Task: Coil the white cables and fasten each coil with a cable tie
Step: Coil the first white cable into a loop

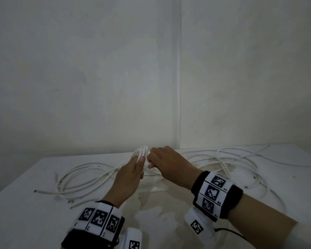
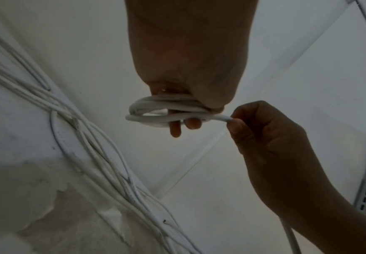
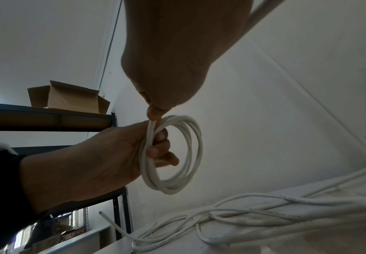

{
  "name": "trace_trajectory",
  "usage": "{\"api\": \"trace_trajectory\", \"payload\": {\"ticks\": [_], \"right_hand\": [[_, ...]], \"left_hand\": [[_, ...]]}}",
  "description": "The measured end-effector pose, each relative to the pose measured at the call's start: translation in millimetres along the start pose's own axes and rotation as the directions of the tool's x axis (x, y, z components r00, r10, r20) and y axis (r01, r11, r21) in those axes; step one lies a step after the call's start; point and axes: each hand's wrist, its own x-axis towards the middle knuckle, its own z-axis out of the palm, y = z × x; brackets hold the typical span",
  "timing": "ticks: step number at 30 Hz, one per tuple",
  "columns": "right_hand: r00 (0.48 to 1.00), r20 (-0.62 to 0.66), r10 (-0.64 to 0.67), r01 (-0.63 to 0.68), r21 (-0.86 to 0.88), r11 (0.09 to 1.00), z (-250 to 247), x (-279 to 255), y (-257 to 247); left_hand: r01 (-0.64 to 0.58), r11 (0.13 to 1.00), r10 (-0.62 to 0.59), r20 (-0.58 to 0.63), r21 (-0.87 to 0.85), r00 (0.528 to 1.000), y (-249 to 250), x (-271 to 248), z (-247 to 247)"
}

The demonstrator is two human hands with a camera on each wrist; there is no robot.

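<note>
The left hand point(image 1: 128, 174) holds a small coil of white cable point(image 3: 173, 154) above the bench point(image 1: 22, 203); its grip is clamped on the coil, fingers point(image 3: 159, 151) curled through the loops. The coil stands roughly upright, several turns deep, clear of the bench surface. The right hand point(image 1: 166, 163) pinches the cable strand just beside the coil, its grip closed on the strand between thumb and fingertips point(image 2: 235, 125). The two hands are touching or nearly so, near the back wall point(image 1: 97, 69). Loose white cables point(image 1: 75, 178) lie sprawled on the bench to the left and right of the hands. A cardboard box point(image 3: 66, 98) sits on a dark shelf point(image 3: 47, 118) in the right wrist view.
</note>
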Motion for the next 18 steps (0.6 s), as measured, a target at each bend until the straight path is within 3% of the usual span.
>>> {"api": "trace_trajectory", "payload": {"ticks": [3,6,14,18], "right_hand": [[1.000,0.026,-0.006,0.006,0.003,1.000,-1.3,5.2,-7.7],[0.997,0.020,0.077,-0.077,0.036,0.996,-2.5,7.8,-4.5],[0.976,0.148,0.160,-0.171,0.066,0.983,-9.3,0.5,-2.0],[0.944,0.152,0.293,-0.311,0.119,0.943,-18.2,-20.1,14.0]], "left_hand": [[0.009,0.996,-0.011,-0.021,-0.090,1.000,4.1,0.3,1.2],[0.039,0.986,-0.040,-0.005,-0.163,0.999,9.9,-1.3,-0.3],[0.130,0.979,-0.107,0.146,-0.160,0.984,18.5,-9.1,-2.3],[0.152,0.971,-0.132,0.119,-0.184,0.984,17.2,-11.0,-13.3]]}}
